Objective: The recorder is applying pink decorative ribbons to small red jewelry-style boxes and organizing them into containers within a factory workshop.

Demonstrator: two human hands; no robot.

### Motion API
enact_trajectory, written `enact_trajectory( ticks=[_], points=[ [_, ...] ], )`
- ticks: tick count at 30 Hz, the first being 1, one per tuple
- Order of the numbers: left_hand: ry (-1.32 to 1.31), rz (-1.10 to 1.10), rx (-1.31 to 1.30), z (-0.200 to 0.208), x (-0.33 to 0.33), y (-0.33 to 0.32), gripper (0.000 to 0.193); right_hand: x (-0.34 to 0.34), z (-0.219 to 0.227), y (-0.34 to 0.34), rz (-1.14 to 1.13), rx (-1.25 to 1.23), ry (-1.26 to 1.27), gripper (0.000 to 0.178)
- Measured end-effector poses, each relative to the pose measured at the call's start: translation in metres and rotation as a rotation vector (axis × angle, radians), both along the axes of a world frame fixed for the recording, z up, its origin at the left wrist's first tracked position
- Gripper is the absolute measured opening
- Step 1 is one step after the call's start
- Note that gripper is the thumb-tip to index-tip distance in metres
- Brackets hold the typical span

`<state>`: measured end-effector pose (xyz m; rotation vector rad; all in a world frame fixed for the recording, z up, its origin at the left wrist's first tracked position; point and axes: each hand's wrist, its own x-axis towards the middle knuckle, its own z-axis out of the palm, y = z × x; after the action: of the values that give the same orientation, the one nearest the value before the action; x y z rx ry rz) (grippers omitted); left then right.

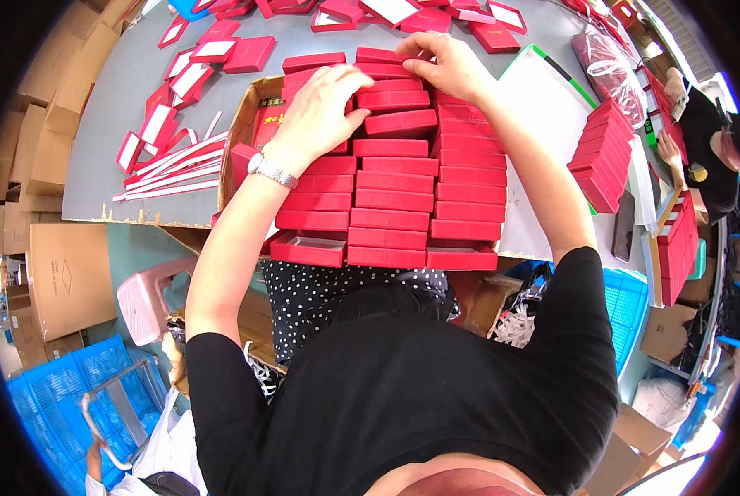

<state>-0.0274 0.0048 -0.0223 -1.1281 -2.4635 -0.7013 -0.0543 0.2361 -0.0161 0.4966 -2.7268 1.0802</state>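
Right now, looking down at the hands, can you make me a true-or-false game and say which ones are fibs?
1. A watch is on the left hand's wrist. True.
2. Strips lie left of the stacked boxes. True.
3. The stacked boxes are blue. False: they are red.
4. The right hand is holding a cup. False: it is at the stacked boxes.
5. A pink stool is on the left. True.

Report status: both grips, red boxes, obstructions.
Left grip palm down over red boxes. Right grip at their far edge. Boxes stacked in columns. White strips off left, clear of both.
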Motion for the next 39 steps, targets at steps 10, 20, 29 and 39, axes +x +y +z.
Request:
enact_trajectory(
  ticks=[10,20,29,39],
  points=[
    [0.0,-0.062,-0.03,-0.004,-0.009,-0.001,0.025,-0.022,-0.006,0.005,0.105,0.317,0.183,0.023],
    [-0.051,-0.038,-0.01,-0.001,-0.003,-0.006,0.03,-0.041,0.0,0.003,0.334,0.179,-0.137,0.032],
    [-0.193,-0.084,0.003,0.032,0.04,0.006,0.04,-0.053,-0.009,-0.004,0.299,0.268,-0.178,0.033],
    [-0.245,-0.233,-0.517,0.032,0.146,0.015,0.097,-0.052,0.025,-0.033,0.365,0.274,-0.921,0.069]
  ],
)
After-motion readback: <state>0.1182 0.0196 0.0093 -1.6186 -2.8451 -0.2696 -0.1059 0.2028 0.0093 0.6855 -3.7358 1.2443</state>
